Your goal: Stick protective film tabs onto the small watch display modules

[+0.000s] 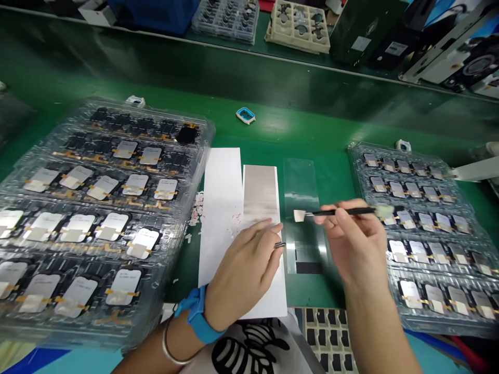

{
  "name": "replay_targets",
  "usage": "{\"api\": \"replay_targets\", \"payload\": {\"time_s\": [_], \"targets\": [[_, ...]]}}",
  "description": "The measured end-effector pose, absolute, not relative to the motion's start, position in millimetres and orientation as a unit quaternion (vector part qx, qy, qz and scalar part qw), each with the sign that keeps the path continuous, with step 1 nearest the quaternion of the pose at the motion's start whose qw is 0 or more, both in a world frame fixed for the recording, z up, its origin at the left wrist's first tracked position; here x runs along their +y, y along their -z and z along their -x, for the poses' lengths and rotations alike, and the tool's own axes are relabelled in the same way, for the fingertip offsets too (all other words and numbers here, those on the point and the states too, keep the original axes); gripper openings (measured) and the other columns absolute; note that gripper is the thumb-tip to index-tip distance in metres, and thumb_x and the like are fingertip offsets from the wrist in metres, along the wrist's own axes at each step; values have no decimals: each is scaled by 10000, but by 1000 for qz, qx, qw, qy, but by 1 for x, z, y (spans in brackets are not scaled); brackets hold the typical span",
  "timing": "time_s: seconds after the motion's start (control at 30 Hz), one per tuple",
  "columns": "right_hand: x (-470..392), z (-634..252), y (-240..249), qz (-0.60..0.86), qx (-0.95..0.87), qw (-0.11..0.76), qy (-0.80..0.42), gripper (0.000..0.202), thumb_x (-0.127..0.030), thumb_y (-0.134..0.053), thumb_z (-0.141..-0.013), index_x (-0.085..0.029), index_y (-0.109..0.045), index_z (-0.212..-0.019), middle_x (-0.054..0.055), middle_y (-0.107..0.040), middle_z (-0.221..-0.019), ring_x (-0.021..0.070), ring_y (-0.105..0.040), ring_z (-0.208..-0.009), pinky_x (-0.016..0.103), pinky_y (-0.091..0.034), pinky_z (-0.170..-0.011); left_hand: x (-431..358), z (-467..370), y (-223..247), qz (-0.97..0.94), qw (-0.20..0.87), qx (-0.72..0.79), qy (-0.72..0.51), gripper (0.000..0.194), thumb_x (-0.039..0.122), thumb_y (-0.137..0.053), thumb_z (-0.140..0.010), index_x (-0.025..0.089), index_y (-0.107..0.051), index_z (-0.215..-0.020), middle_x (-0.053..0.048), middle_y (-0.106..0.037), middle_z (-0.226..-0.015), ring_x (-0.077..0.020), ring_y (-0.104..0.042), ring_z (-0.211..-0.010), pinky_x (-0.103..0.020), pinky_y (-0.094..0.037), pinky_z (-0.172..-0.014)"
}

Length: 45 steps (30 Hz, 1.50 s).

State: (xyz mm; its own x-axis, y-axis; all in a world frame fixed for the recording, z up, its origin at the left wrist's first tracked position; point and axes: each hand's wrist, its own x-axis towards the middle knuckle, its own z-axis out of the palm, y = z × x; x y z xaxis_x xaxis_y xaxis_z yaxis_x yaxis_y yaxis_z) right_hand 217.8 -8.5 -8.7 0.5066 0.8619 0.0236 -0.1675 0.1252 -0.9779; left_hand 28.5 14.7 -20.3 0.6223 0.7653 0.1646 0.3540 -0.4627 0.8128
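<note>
My right hand [354,239] is closed around slim black tweezers [345,211] with a silver tip, held level above a clear plastic strip. At the tip is a small beige-grey square piece [299,215]. My left hand [247,257] lies over the lower part of a grey adhesive sheet [260,189] on white backing. A short thin metal tool [279,244] pokes out from its curled fingers; the rest is hidden by the hand. A white paper strip [222,182] lies to the left, bearing small pinkish specks. The clear plastic strip [300,179] lies to the right.
A large clear tray [171,259] at left holds rows of silver-faced modules. Another such tray [362,150] stands at right. A small watch-like frame [246,115] lies at the back. Small pale scraps [197,208] sit beside the paper. A shelf [234,49] crosses behind.
</note>
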Motion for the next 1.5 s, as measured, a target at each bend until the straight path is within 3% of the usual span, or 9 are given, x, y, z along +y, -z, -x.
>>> {"api": "replay_targets", "payload": {"time_s": [0.1,0.17,0.23,0.43,1.1,1.33,1.5], "targets": [[-19,-198,1,515,-336,724,-313,105,-178,-751,-825,-235,-668,-855,-36,-649,-805,127,-726,-747,260,-639,-697,14,-24,12,-661,541,398,-334,47,257,-460,-1031,232,-497,-1046,-50,-726,-964,-180,-679,-871,-321,-549,-753],[-24,-179,0,496,-351,737,-295,108,-122,-682,-875,-221,-644,-891,-22,-680,-823,147,-742,-783,332,-657,-777,14,-22,6,-550,635,406,-359,68,311,-436,-1048,247,-455,-1061,6,-699,-814,-114,-585,-636,-235,-487,-610],[-28,-162,2,489,-363,741,-282,128,-93,-631,-905,-219,-619,-927,-8,-702,-840,163,-754,-816,388,-662,-826,13,-23,2,-474,694,389,-376,84,330,-415,-1056,248,-429,-1057,40,-646,-728,-84,-461,-532,-204,-407,-540],[-29,-142,11,488,-369,745,-268,151,-89,-586,-927,-233,-571,-969,17,-715,-883,196,-767,-885,316,-683,-702,11,-28,1,-411,755,326,-394,197,426,-391,-1052,238,-447,-1067,22,-606,-769,-103,-426,-623,-228,-345,-584],[-27,-144,17,494,-370,747,-247,164,-83,-584,-928,-236,-564,-984,12,-701,-867,168,-751,-872,397,-677,-806,9,-34,13,-450,731,290,-422,84,324,-409,-1066,269,-434,-1125,25,-596,-816,-90,-443,-649,-196,-381,-578],[-27,-143,18,483,-371,757,-239,190,-39,-581,-916,-214,-573,-991,20,-714,-885,150,-747,-869,294,-676,-714,8,-35,13,-455,725,305,-418,70,316,-409,-1067,263,-427,-1108,31,-597,-802,-78,-425,-613,-189,-384,-571],[-26,-143,18,475,-379,758,-236,205,-14,-572,-908,-201,-573,-994,19,-722,-891,155,-749,-873,292,-675,-710,7,-35,12,-453,715,321,-424,84,329,-397,-1070,248,-416,-1066,29,-616,-779,-72,-436,-589,-186,-381,-556]]}}
